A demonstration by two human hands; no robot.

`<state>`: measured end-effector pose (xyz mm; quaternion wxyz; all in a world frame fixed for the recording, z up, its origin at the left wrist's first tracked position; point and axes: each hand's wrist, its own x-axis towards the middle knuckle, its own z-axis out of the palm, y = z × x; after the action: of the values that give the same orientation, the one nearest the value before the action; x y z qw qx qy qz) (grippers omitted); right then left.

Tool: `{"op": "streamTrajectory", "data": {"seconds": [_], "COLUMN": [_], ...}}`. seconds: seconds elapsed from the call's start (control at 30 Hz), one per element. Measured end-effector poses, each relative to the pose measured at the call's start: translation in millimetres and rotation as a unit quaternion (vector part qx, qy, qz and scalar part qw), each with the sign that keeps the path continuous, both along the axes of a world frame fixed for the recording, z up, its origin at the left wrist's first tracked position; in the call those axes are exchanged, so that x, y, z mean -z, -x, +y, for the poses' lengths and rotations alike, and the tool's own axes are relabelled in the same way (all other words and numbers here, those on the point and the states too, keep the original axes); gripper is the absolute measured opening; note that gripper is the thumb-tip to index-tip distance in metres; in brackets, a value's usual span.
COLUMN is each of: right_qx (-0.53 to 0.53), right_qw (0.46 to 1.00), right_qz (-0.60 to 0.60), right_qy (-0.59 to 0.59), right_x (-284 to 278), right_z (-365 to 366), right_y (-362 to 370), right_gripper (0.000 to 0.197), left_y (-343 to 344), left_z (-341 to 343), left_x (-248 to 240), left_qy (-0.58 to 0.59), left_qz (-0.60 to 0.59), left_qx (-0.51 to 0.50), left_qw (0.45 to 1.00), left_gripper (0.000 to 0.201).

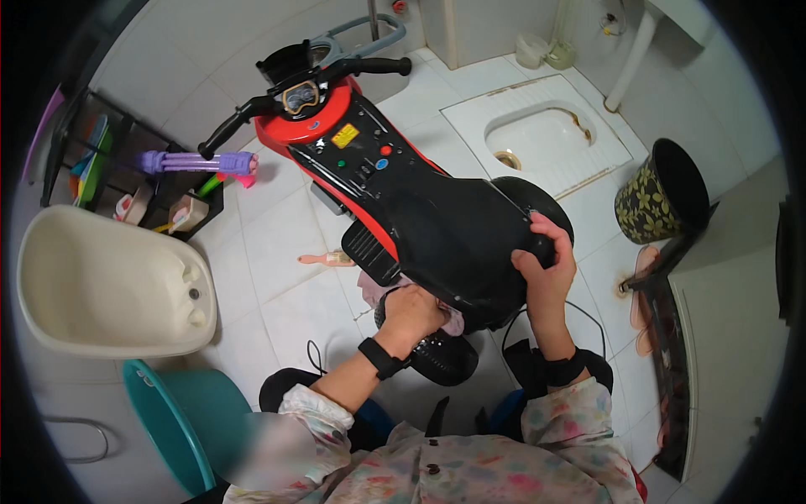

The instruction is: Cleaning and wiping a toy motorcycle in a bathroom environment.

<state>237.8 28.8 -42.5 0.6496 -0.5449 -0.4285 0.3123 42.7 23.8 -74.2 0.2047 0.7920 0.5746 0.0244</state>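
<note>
Red-and-black plastic ride-on toy motorbike [403, 193] stands mid-floor on the white tiles, between the cream plastic tub [101, 286] and the squat toilet pan [546, 139]. Looks like a wipe-down of its rear: right hand [546, 260] curled around the seat's back edge, left hand [411, 312] closed on a pink cloth [378, 290] at the rear wheel. Next pass needs the bike held steady; free tile on its left flank, tight on the right beside the patterned bin [659, 193].

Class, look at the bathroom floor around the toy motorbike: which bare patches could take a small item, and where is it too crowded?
Bare tiles lie between the cream tub and the toy motorbike, and between the motorbike and the squat toilet. It is crowded at the rear wheel, where the left hand presses a pink cloth and the right hand grips.
</note>
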Motion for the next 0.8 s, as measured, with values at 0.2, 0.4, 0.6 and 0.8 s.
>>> {"op": "streamTrajectory", "data": {"seconds": [0.2, 0.4, 0.6, 0.8], "right_qx": [-0.004, 0.016, 0.037, 0.039], "right_qw": [0.998, 0.999, 0.998, 0.997], "right_qz": [-0.052, -0.017, -0.029, -0.053], "right_qy": [-0.032, -0.038, -0.038, -0.039], "right_x": [-4, -2, -8, -9], "right_z": [-6, -8, -20, -24], "right_y": [3, 15, 5, -19], "right_gripper": [0.038, 0.032, 0.031, 0.03], "left_y": [5, 29, -10, -26], "left_z": [12, 22, -23, -41], "left_x": [-10, 16, 9, 9], "left_qy": [0.033, 0.038, -0.027, -0.033], "left_qz": [0.115, 0.145, 0.06, -0.015], "left_qx": [0.026, 0.078, 0.178, 0.141], "left_qw": [0.992, 0.986, 0.982, 0.989], "left_gripper": [0.043, 0.064, 0.067, 0.059]}}
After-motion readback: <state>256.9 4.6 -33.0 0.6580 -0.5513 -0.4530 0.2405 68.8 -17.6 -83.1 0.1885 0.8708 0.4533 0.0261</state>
